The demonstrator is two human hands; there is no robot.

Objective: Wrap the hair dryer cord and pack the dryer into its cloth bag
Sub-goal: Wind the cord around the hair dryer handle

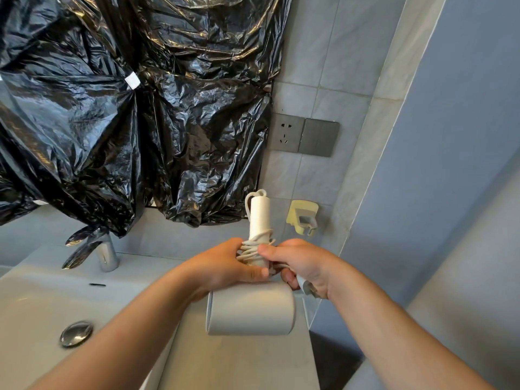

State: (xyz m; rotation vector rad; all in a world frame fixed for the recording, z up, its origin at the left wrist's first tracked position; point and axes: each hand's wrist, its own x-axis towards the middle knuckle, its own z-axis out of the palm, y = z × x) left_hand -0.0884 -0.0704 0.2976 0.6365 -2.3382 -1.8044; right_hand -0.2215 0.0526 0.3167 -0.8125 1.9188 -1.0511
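Hair dryer (250,308), white: held just right of the basin (33,305), handle uppermost. Cord (254,246): wound round the handle (several turns). Left hand (222,266): fingers curled round the wrapped handle. Right hand (304,263): thumb and fingers pinching the cord, plug (308,288) at its palm.

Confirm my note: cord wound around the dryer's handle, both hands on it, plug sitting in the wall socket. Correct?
Wrong on the plug: the head view shows the wall socket empty and the plug in the right hand. The cord is wound around the dryer's handle, with the left hand on it too.
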